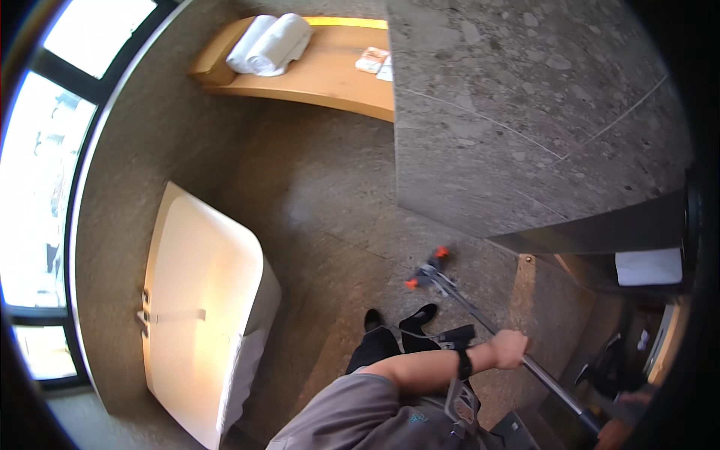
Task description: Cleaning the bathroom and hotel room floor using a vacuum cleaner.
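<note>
A metal pole (554, 385) slants from the lower right to the floor. My left hand (509, 349), with a black band on its wrist, grips it partway along. At its upper end, near the lower right rim of the picture, my right hand (614, 434) is closed around it, partly cut off and dim. The pole ends in a blurred grey mop head (428, 270) with orange ends, on the stone-look floor just beyond my black shoes (419, 318). A black device (457, 334) with a cable lies above my left forearm.
To the left stands a white bathtub (208, 292) with a white towel (239, 377) over its rim. Rolled white towels (278, 45) lie on a wooden bench (326, 79) ahead. A stone-clad wall (478, 140) juts in at right, near a folded white cloth (648, 267).
</note>
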The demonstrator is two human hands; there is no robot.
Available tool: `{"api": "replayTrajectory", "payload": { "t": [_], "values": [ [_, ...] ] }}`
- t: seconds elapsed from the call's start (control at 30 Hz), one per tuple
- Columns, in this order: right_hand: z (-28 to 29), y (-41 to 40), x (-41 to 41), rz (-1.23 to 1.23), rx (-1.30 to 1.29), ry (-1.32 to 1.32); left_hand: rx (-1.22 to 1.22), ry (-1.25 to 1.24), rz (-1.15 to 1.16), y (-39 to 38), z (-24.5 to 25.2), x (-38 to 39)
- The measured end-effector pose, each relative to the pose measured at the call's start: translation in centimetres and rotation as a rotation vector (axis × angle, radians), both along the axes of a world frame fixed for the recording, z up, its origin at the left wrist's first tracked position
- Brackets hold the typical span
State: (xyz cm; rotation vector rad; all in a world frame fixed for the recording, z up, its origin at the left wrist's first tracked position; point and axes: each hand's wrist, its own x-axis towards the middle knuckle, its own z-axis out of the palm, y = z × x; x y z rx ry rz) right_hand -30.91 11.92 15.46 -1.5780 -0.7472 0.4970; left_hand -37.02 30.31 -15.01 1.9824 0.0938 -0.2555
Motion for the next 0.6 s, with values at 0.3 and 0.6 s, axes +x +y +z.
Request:
{"api": "replayTrajectory", "payload": {
  "t": [0.3,0.6],
  "values": [
    [-23.0,17.5,-9.4,0.502,0.095,0.183,0.687,0.464,0.191,21.6,-17.1,-25.0],
    [-10.5,6.6,-4.9,0.213,-0.164,-0.015,0.283,0.331,0.071,8.5,-9.8,-14.2]
  ]
}}
